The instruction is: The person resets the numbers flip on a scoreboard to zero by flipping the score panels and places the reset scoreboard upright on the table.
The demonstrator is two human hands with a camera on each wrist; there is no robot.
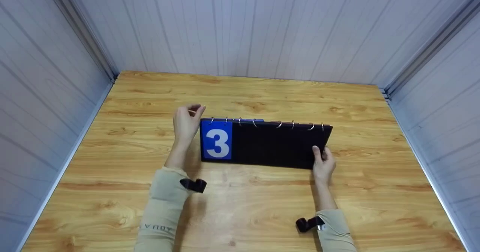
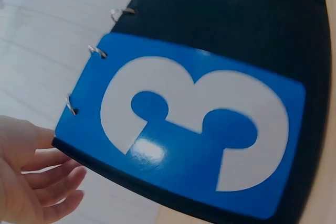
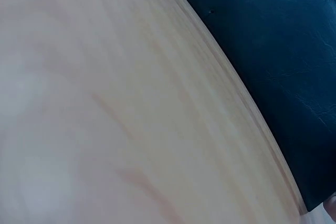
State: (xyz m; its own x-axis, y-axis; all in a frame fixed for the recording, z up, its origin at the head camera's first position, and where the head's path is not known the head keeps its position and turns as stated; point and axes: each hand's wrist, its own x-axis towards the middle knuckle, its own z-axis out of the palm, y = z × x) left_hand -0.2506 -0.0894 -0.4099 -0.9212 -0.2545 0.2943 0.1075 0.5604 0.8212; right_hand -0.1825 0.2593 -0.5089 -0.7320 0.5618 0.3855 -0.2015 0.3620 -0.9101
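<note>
We judge the flip scoreboard [image 1: 266,143] at frame centre light, stiff, glossy; our left hand [image 1: 186,122] pinches its upper-left corner, right hand [image 1: 323,164] grips its lower-right edge.

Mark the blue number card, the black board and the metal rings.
blue number card [image 1: 216,143], head view, middle of the white 3.
black board [image 1: 273,145], head view, bare black face.
metal rings [image 1: 279,124], head view, one ring on the top edge.
</note>
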